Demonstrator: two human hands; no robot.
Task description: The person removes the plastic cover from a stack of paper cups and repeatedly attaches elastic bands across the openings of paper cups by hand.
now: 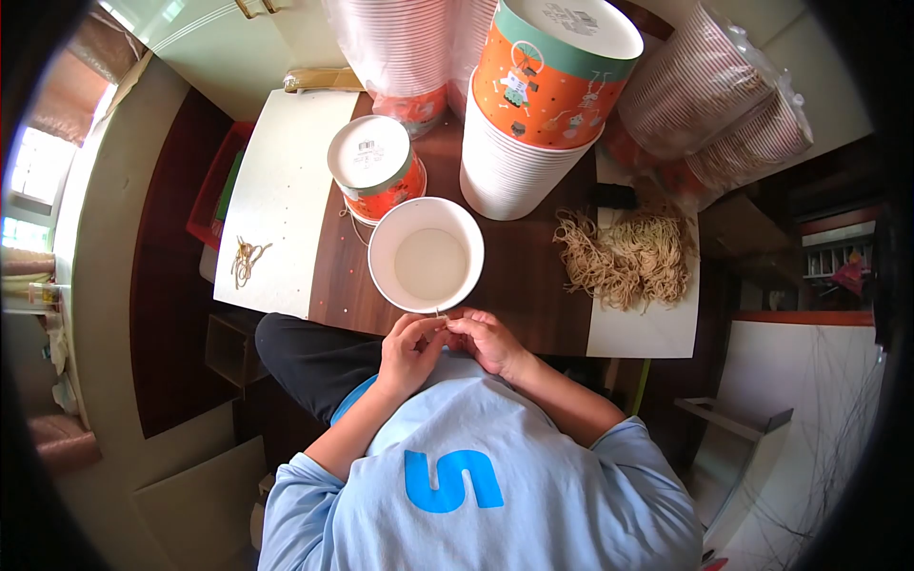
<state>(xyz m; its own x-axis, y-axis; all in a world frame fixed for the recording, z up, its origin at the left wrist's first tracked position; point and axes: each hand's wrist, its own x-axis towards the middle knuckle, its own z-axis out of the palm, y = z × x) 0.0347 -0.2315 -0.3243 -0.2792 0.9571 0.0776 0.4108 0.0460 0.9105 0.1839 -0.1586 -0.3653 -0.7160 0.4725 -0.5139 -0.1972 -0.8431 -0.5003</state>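
Note:
A white paper bucket (426,255) stands open-side up at the table's front edge. Just below its rim, my left hand (411,354) and my right hand (486,339) meet with fingertips pinched together. A small thin item shows between them, too small to make out. Behind the white bucket, an orange and green printed bucket (377,169) sits upside down, with a cord loop beside it. To the right of these rises a tall stack of nested buckets (529,162), topped by an upside-down orange one.
Beige cords (633,255) lie in a tangled heap at the right, beside a black object (614,196). A few cords (246,260) rest on the white board at the left. Bagged bucket stacks (700,90) stand at the back. A red crate (221,186) is left of the table.

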